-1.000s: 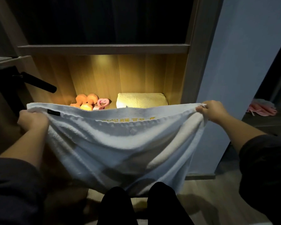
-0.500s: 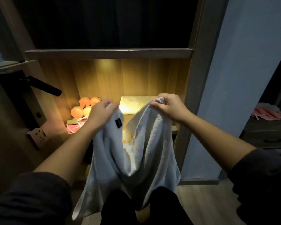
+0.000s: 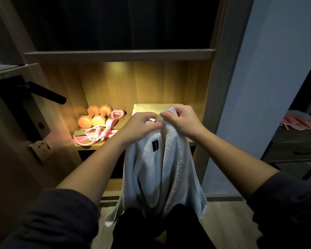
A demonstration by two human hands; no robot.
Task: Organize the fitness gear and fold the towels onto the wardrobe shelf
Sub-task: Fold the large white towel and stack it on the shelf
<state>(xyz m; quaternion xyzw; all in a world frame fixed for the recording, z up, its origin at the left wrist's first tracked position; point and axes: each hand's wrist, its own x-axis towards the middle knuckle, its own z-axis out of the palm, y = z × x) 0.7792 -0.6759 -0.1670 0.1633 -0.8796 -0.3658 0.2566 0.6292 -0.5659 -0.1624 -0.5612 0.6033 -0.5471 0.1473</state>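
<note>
Pinches the two upper corners of a white towel (image 3: 162, 168) together, up in front of the lit wardrobe shelf (image 3: 90, 147). Left hand (image 3: 142, 125) with thumb and curled fingers closed on one corner. Right hand (image 3: 181, 121) curled round the other. Fingertips almost meeting above the cloth. Lets the rest hang doubled in long folds down to the dark-trousered legs, with a small black label (image 3: 155, 146) facing out just below the left hand. Hides part of a folded pale towel (image 3: 147, 107) lying at the right of the shelf, directly behind the hands.

On the left of the same shelf: two orange dumbbells (image 3: 84, 122) side by side, a pink heart-topped piece (image 3: 117, 114) just beside them, and a pink-and-white jump rope (image 3: 97, 136) coiled in front, near the front edge.

Further left, a black lever door handle (image 3: 47, 93) and, lower, a socket plate (image 3: 41, 148). Off to the right, a dark drawer unit (image 3: 294, 148) with a pink bundle (image 3: 298, 121) on top; too dim to identify.
</note>
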